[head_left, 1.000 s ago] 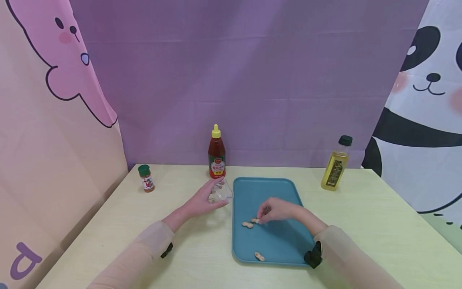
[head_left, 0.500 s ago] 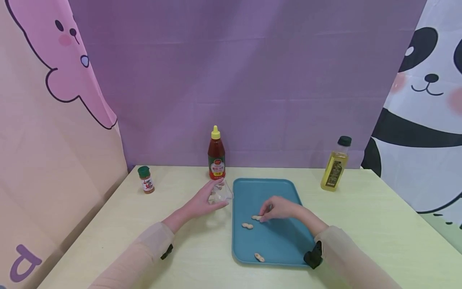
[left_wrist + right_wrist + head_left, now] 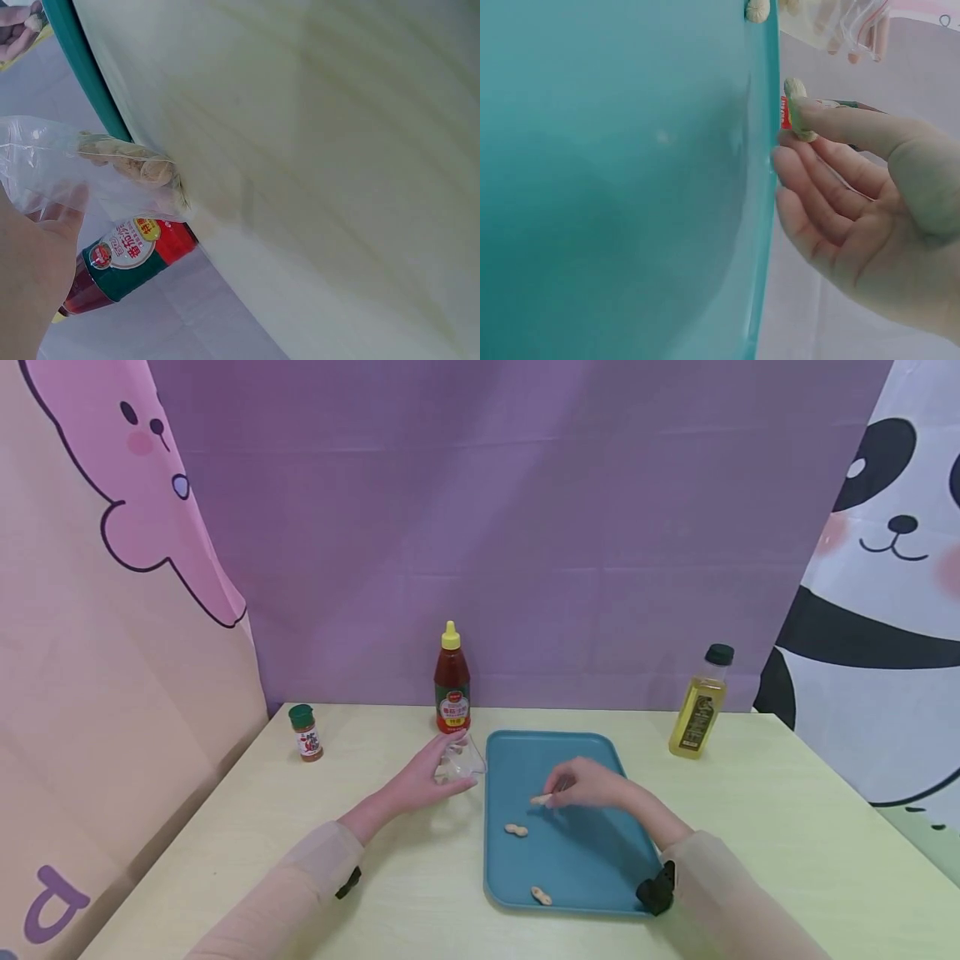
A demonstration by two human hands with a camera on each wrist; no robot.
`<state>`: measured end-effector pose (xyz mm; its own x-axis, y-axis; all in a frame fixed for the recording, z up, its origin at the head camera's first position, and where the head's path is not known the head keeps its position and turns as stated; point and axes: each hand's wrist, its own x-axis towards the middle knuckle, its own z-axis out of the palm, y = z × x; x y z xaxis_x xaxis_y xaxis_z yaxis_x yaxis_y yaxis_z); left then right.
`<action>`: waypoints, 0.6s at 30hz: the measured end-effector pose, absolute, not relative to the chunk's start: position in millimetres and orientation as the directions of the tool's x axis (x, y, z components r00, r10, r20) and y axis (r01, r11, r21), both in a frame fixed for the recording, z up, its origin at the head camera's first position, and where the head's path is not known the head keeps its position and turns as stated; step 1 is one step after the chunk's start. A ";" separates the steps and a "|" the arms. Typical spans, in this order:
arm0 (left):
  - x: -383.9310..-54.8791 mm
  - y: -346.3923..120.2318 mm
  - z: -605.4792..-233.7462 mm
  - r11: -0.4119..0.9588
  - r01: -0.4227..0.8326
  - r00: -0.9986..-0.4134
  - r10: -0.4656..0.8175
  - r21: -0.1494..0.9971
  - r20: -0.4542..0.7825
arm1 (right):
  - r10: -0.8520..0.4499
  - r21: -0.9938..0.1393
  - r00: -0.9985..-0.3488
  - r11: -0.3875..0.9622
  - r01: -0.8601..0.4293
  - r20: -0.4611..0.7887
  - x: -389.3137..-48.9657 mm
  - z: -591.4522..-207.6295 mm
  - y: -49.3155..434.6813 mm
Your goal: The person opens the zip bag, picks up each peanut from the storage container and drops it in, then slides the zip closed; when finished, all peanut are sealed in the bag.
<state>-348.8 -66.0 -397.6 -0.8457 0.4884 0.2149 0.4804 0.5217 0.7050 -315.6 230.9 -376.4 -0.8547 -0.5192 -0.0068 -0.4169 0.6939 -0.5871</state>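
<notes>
In the head view my right hand (image 3: 588,782) pinches a peanut (image 3: 540,799) between thumb and fingertips, above the blue tray (image 3: 517,868). The right wrist view shows this pinched peanut (image 3: 795,94) end up, with the other fingers loosely bent. Two more peanuts lie on the tray, one near its left middle (image 3: 516,830) and another near the front edge (image 3: 541,896). Left of the tray, my left hand (image 3: 427,772) holds a clear plastic bag (image 3: 463,762), thumb and fingers apart around its upper part. Several peanuts (image 3: 154,171) sit in the bag's bottom.
A ketchup bottle (image 3: 453,693) with a yellow nozzle stands right behind the bag. At the back left is a small green-capped spice jar (image 3: 307,742). An oil bottle (image 3: 699,710) stands at the back right. Behind the table (image 3: 765,827) hangs a purple cloth (image 3: 600,527).
My right hand has lifted the peanut off the tray and moved it slightly up and away from the other peanuts. The left hand and bag have stayed in place.
</notes>
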 end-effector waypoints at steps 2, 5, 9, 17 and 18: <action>-348.8 -66.1 -397.6 0.520 0.480 -0.845 0.489 0.707 0.215 | -0.513 -0.579 -0.858 0.690 -0.435 0.034 -317.6 -374.6 230.5; -349.0 -66.2 -398.1 0.523 0.481 -0.845 0.489 0.704 0.215 | -0.481 -0.562 -0.870 0.692 -0.452 0.107 -320.7 -372.5 226.4; -348.1 -66.2 -397.6 0.525 0.483 -0.845 0.490 0.701 0.215 | -0.407 -0.573 -0.895 0.696 -0.432 0.181 -321.6 -366.4 214.0; -348.8 -66.2 -397.1 0.524 0.480 -0.844 0.495 0.703 0.208 | -0.348 -0.610 -0.900 0.662 -0.435 0.263 -327.2 -351.3 185.5; -349.1 -66.2 -397.3 0.525 0.478 -0.845 0.493 0.705 0.206 | -0.348 -0.614 -0.899 0.658 -0.437 0.267 -328.6 -350.3 181.9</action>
<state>-349.1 -66.2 -397.3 -0.8453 0.4930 0.2060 0.4777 0.5248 0.7045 -328.6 181.9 -350.3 -0.8988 -0.3478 0.2668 -0.4367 0.6579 -0.6136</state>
